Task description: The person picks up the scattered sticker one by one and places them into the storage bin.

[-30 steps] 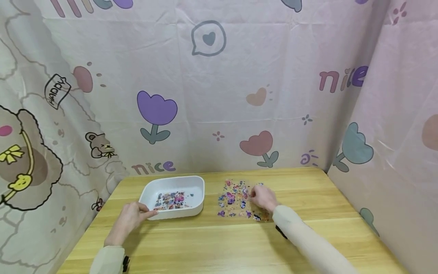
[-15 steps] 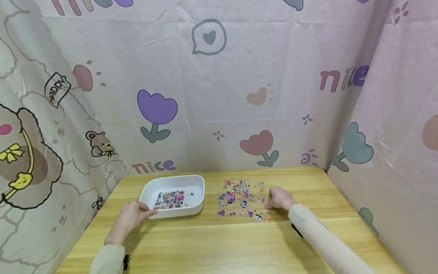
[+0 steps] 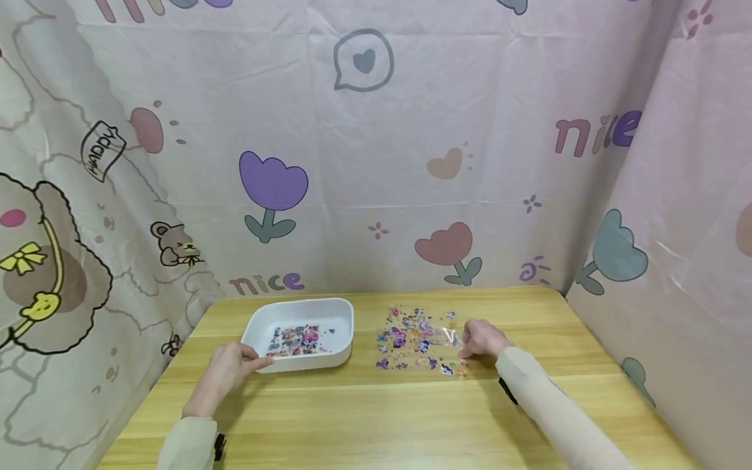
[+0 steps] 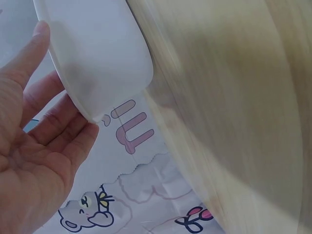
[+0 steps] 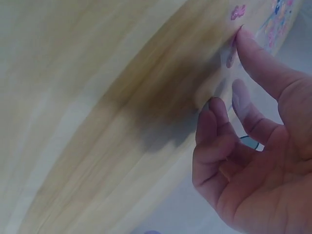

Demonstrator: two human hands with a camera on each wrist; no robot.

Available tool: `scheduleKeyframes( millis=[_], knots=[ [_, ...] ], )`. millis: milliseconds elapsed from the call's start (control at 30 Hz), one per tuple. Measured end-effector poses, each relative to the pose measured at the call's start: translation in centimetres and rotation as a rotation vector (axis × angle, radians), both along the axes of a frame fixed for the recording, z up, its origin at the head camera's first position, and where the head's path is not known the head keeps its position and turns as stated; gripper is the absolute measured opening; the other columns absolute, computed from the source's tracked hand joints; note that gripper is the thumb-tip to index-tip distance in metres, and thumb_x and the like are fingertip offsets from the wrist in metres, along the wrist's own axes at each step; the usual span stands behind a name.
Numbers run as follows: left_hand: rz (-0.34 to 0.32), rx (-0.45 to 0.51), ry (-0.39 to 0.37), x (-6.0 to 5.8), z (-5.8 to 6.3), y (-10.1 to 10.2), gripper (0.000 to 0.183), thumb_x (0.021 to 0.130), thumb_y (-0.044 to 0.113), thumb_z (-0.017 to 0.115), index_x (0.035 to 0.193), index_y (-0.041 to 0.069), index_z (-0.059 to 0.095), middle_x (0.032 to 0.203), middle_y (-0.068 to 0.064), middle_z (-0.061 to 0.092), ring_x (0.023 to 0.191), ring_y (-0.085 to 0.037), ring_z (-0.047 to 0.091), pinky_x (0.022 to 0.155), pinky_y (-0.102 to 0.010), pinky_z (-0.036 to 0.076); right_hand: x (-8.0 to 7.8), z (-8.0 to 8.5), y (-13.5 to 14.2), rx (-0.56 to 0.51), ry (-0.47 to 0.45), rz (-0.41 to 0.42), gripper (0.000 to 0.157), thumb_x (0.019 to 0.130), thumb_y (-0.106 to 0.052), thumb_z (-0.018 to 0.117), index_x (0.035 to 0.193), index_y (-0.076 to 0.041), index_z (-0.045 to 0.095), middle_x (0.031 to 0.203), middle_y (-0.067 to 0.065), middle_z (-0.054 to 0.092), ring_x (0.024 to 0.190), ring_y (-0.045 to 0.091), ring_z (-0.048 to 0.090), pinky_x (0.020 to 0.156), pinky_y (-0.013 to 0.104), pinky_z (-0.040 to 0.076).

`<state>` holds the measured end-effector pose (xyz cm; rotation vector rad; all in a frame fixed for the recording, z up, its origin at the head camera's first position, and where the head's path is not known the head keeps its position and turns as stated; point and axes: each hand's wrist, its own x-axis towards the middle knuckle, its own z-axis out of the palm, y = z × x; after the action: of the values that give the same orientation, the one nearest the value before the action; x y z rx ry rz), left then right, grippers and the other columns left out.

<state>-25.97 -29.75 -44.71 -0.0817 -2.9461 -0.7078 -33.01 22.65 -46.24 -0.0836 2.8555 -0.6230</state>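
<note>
My left hand (image 3: 226, 373) grips the near left corner of a white plastic tray (image 3: 314, 361). In the left wrist view the thumb lies along the tray's rim, with the other fingers bent against its edge. Colourful cut-out pieces (image 3: 294, 341) lie on the tray floor. To the right, a clear sticker sheet (image 3: 399, 337) with many small flower-like prints lies on the table. My right hand (image 3: 484, 337) pinches its right edge between thumb and fingers, and the film there lifts a little and shines. In the right wrist view, the thumb (image 5: 261, 58) is at the sheet's edge.
The wooden table (image 3: 376, 418) holds tray and sheet side by side toward its back edge. A patterned curtain (image 3: 364, 163) hangs right behind the table and along both sides. Each wrist wears a dark band.
My right hand has drawn back rightward from over the sheet to its right edge, where the film now bulges and glints. The left hand stays at the tray.
</note>
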Motion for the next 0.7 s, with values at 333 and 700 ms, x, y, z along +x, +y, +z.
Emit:
scheduleKeyframes(
  millis=[333,700],
  knots=[
    [-0.004,-0.012,-0.003,0.0,0.2,-0.1,0.04,0.082,0.046,0.075,0.086,0.006,0.076,0.091,-0.01,0.072,0.075,-0.017,0.057,0.068,-0.036,0.052,0.1,0.2,0.8,0.025,0.107,0.048,0.008,0.087,-0.006,0.064,0.092,-0.005,0.07,0.084,0.005,0.068,0.076,0.021,0.059,0.071,0.041,0.052],
    [0.001,-0.005,-0.019,0.1,0.2,0.1,0.041,0.083,0.047,0.074,0.086,0.006,0.076,0.087,-0.007,0.073,0.072,-0.016,0.055,0.063,-0.031,0.049,-0.3,1.1,2.1,-0.242,0.062,0.025,0.014,0.083,0.001,0.066,0.095,0.001,0.073,0.09,0.014,0.072,0.074,0.021,0.064,0.063,0.033,0.054]
  ],
)
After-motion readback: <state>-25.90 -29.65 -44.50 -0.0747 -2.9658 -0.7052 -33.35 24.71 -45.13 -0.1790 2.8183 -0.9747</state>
